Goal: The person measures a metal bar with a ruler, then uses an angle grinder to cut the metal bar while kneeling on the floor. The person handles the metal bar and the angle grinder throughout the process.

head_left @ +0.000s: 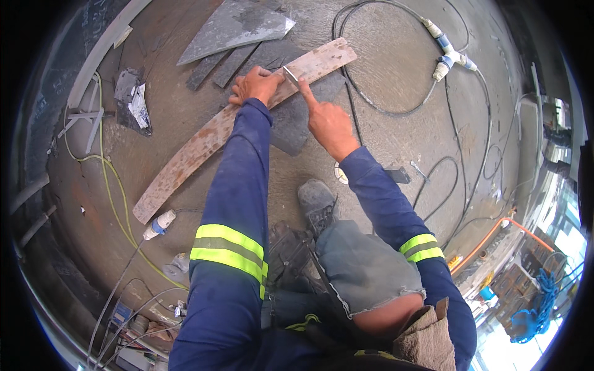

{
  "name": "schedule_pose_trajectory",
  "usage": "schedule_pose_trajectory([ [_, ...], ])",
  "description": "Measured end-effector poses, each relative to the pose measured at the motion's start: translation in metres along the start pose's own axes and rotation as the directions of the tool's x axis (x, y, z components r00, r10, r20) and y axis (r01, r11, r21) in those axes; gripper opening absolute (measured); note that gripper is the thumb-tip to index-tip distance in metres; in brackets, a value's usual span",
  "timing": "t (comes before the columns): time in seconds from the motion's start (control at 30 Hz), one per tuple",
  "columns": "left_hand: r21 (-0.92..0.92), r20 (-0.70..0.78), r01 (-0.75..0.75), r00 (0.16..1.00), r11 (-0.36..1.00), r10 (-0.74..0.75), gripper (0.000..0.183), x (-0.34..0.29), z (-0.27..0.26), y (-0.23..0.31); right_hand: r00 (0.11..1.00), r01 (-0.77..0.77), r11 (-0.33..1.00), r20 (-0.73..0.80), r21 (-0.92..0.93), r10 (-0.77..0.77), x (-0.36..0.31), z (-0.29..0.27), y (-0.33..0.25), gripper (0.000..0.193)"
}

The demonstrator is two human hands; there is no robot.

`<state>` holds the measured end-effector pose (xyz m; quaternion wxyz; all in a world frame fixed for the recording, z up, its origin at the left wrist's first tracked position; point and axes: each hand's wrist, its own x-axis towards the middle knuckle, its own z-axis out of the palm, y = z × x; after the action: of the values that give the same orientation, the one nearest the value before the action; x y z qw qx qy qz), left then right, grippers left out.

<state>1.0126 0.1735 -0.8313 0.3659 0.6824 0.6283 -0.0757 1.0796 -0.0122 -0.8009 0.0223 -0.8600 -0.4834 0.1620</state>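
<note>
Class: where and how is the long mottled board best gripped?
Probably by both long edges of the board along its lower-left stretch, from the left side: it is narrow and bare there; the left hand and right hand are farther up.

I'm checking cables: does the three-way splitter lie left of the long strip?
No, the splitter lies on the floor, to the right of the long strip.

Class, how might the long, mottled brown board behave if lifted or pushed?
The board looks like one solid piece, so it probably stays stiff. Its far part overlies a dark slab, so it might rock if pushed. Being long, it may swing awkwardly.
</note>
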Motion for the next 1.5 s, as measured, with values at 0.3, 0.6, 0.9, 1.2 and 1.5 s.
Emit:
schedule_pose_trajectory([
  [0.3, 0.007, -0.105, -0.167, 0.980, 0.986, 0.167, 0.049, -0.001, 0.020, -0.013, 0.998, -0.040, 0.996, -0.054, 0.075, 0.044, -0.003, 0.001, -0.009, 0.088],
  [0.6, 0.211, -0.047, -0.548, 0.821, 0.809, 0.569, 0.093, -0.019, 0.025, -0.069, 0.996, -0.051, 0.995, -0.064, 0.083, 0.056, -0.007, 0.007, -0.006, 0.088],
  [0.9, 0.213, -0.088, -0.510, 0.839, 0.833, 0.537, 0.097, -0.015, 0.024, -0.069, 0.988, 0.056, 0.998, -0.148, 0.023, -0.052, 0.000, 0.001, -0.006, 0.087],
  [1.2, 0.316, -0.124, -0.539, 0.793, 0.781, 0.597, 0.115, -0.026, -0.011, -0.090, 0.988, -0.099, 0.931, -0.079, 0.352, 0.135, -0.074, -0.009, 0.058, 0.079],
  [1.5, -0.055, -0.410, -0.331, 0.868, 0.942, 0.281, 0.052, -0.138, -0.156, -0.370, 0.900, -0.428, 0.903, -0.069, 0.041, 0.430, -0.212, 0.073, 0.219, 0.070],
])
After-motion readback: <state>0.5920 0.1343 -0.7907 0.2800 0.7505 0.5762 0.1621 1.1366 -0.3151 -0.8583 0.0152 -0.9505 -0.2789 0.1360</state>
